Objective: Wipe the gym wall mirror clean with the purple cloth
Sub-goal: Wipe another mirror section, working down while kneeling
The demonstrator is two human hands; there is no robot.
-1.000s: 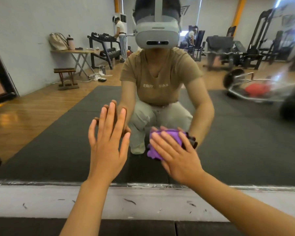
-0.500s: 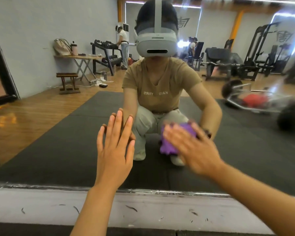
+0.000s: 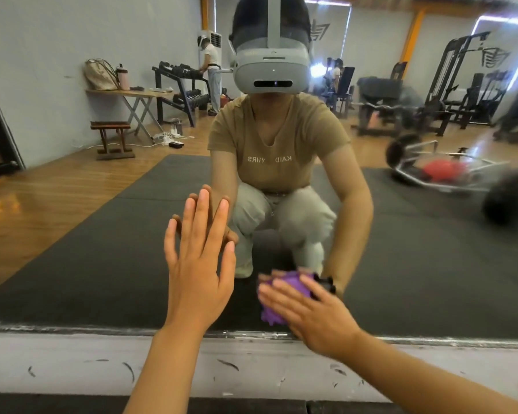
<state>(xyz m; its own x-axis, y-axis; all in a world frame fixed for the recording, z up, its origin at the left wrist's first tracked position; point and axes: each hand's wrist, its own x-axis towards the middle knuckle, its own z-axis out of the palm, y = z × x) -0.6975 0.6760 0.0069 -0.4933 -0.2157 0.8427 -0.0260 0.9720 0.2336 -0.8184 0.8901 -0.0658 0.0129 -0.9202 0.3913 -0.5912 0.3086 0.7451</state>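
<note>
The wall mirror (image 3: 72, 249) fills most of the head view and reflects a crouching person in a headset. My left hand (image 3: 199, 270) lies flat on the glass with straight fingers pointing up. My right hand (image 3: 308, 312) presses the purple cloth (image 3: 274, 312) against the glass low down, just above the mirror's bottom edge. Its fingers are spread and straight over the cloth. Most of the cloth is hidden under that hand.
A scuffed white wall strip (image 3: 72, 363) runs below the mirror, with a dark floor mat (image 3: 251, 407) at the bottom. The reflection shows a black mat, wooden floor, a folding table, a dumbbell rack, weight machines and other people far behind.
My right hand slid the cloth right and up, then back down and left toward the mirror's bottom edge. The left hand stayed flat on the glass.
</note>
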